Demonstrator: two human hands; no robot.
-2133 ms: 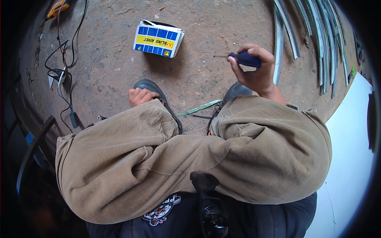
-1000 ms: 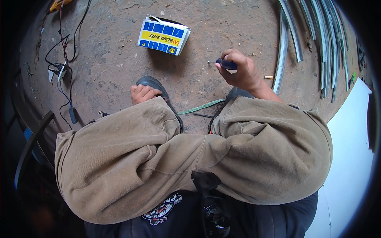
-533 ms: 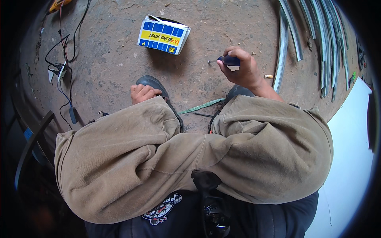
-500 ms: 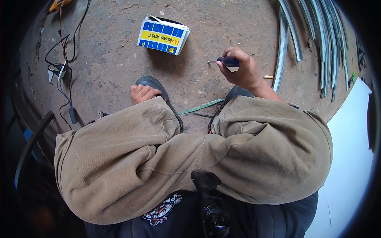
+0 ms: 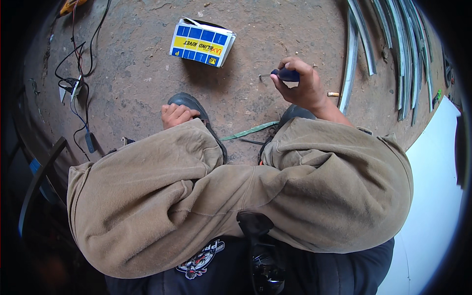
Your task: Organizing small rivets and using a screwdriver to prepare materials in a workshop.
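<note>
Currently, head view: my right hand (image 5: 306,85) pinches a blue-handled screwdriver (image 5: 287,75) between thumb and fingers, its shaft pointing left, low over the floor (image 5: 246,44). Change noted: two seconds ago the tip stood clear of a small pale piece on the floor; now a small spot (image 5: 260,76), probably that piece, shows at the tip. In my judgement the tool has reached its place, though whether it sits inside or against the piece I cannot tell. My left hand (image 5: 179,116) remains curled at the left shoe (image 5: 187,100); its grasp is hidden. A blue-and-yellow box (image 5: 202,44) stands left of the tip.
</note>
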